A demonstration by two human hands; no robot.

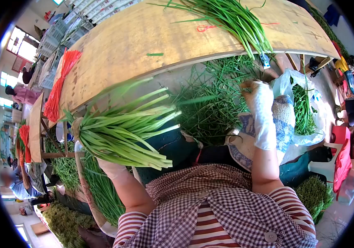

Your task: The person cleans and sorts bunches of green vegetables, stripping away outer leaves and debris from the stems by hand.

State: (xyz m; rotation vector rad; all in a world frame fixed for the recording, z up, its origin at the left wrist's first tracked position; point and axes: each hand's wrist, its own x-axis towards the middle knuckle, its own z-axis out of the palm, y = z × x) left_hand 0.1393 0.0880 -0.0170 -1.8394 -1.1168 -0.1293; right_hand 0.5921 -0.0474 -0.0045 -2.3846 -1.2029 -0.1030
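A thick bunch of long green leafy stalks (131,132) is gripped at its left end by my left hand (77,127), whose fingers wrap round it; the stalks hide most of that hand. The pale cut ends fan out to the right. My right hand (260,93), in a thin whitish glove, is held up to the right with its fingers curled together; anything between them is too small to name. Another bunch of green stalks (239,25) lies on the wooden table (123,41), near a red tie (206,28).
Loose green leaves (214,91) cover the floor below the table edge. Red strips (63,82) hang at the table's left end. A plastic bag of greens (303,107) stands at right, by a plastic chair (327,165). A tub of greens (102,186) is lower left; other people are far left.
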